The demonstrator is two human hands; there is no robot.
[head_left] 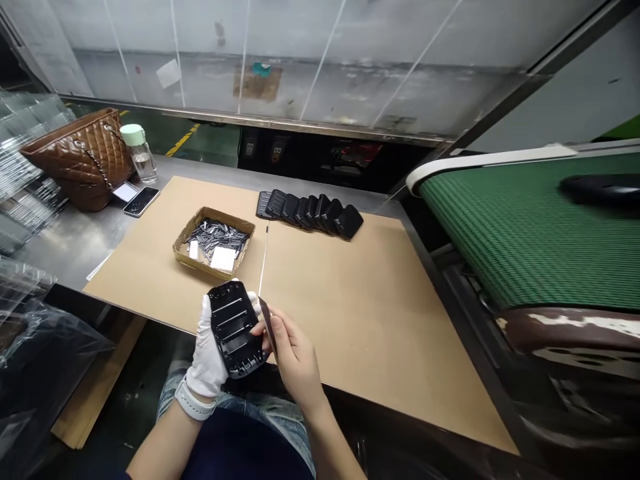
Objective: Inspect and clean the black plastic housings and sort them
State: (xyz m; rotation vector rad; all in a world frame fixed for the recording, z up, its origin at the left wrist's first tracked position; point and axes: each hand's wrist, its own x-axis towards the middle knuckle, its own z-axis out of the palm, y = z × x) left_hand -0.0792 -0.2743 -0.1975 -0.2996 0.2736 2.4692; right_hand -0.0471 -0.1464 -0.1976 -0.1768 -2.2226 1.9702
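Note:
My left hand [206, 357], in a white glove, grips a black plastic casing [235, 323] with its ribbed inner side facing up. A thin, dark flat piece [267, 321] is pinched between the bare fingers of my right hand [298, 357], held edge-on beside the casing's right side. Whether that piece touches the casing I cannot tell. Beyond my hands stands a shallow cardboard box [196, 265] of small dark strips [220, 235], with a white block [223, 259] among them. Farther back, several similar black casings [313, 212] lean in an overlapping row.
Brown cardboard [370, 320] covers the table. A green conveyor belt [530, 227] runs along the right, carrying a dark object [607, 191]. At the left are a brown quilted bag [90, 160], a bottle [141, 157], a phone [141, 201] and clear plastic wrapping [55, 340].

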